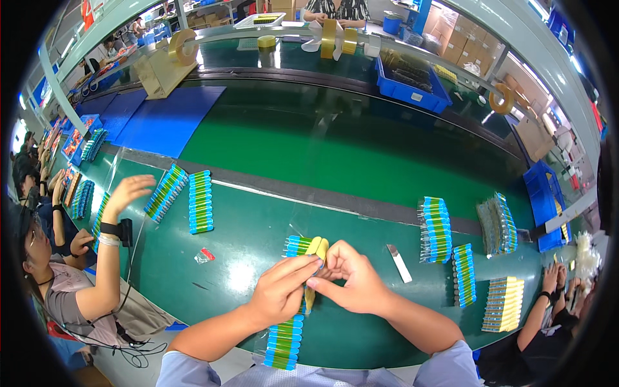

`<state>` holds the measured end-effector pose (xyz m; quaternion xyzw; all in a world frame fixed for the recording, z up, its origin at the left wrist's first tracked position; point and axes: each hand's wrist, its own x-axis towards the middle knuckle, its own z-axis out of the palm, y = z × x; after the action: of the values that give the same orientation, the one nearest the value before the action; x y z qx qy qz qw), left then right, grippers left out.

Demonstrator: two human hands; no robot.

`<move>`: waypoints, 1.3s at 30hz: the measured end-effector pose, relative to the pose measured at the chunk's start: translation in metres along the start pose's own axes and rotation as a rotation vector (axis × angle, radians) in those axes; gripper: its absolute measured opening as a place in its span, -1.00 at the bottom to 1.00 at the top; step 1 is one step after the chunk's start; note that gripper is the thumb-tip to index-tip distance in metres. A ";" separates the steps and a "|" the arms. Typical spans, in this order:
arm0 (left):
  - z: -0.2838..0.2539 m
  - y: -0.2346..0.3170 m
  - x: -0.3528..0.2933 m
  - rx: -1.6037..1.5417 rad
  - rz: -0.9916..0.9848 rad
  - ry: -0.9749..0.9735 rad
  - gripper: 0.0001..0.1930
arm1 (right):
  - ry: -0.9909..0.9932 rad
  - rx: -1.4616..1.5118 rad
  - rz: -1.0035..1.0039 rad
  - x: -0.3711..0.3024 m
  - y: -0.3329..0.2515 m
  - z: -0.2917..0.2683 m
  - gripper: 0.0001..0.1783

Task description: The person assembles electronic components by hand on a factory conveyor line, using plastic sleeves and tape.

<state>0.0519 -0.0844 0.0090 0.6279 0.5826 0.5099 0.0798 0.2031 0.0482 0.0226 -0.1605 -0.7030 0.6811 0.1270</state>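
My left hand point(278, 289) and my right hand point(351, 278) meet over the green table, both closed at the fingertips. Between them is a small yellow piece point(317, 246), like a sleeve or strip of tape, pinched at a row of slim blue-and-green cylinders. That row's far end point(297, 246) shows beyond my left fingers, with thin wires sticking out. Nearer my body lies another stretch of blue-and-green cylinders point(284, 342); my hands hide whether the two are joined. The fingers cover what exactly each fingertip grips.
A white-handled blade point(400, 264) lies right of my hands, a small red packet point(205, 256) left. Rows of cylinders point(436, 230) and a yellow-covered row point(503, 304) stand at right. Beyond runs a green conveyor belt point(335, 138). A co-worker's raised hand point(132, 192) is at left.
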 end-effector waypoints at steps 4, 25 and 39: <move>-0.008 -0.004 0.003 -0.191 0.096 -0.071 -0.49 | 0.160 0.020 -0.151 0.009 0.005 -0.005 -0.65; -0.008 -0.025 0.010 0.401 -0.037 -0.442 -0.60 | 0.652 0.279 -0.109 0.131 0.055 -0.026 -0.86; -0.008 -0.023 0.010 0.431 -0.040 -0.469 -0.61 | 0.767 -0.206 -0.444 0.118 0.055 -0.019 -0.87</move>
<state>0.0287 -0.0733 0.0021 0.7193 0.6551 0.2141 0.0871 0.1056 0.1139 -0.0368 -0.2584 -0.6866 0.4553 0.5045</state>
